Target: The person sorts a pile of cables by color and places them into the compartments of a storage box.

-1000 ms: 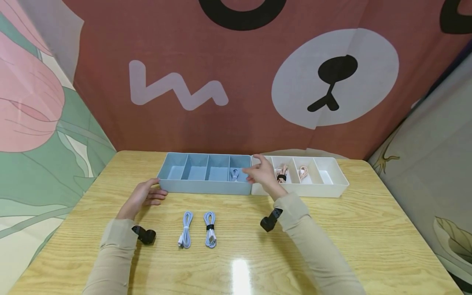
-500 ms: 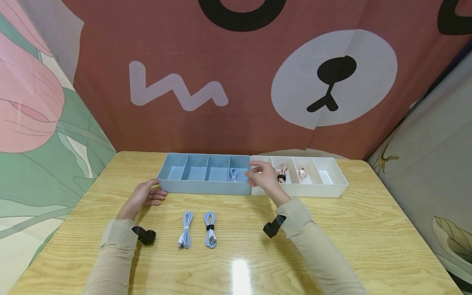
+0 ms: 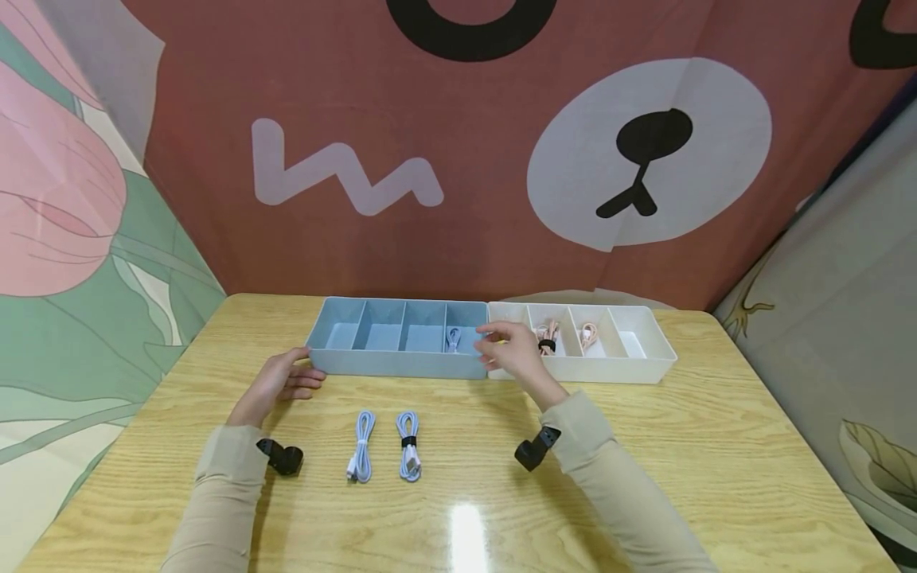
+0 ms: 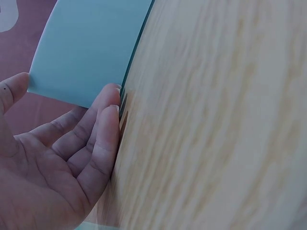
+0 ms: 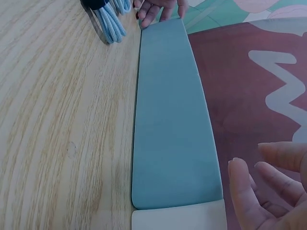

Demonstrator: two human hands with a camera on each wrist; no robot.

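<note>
- The right hand's fingers are parted and slightly bent, with nothing held, where the blue box meets the white box.
- The left hand is loosely spread, thumb and fingertips touching the blue box's left end.
- A small blue coil sits in the blue box's rightmost compartment.
- Two blue cables lie coiled side by side on the wooden table, nearer the viewer.
- Two pinkish cables occupy the white box's middle compartments, one each.
</note>
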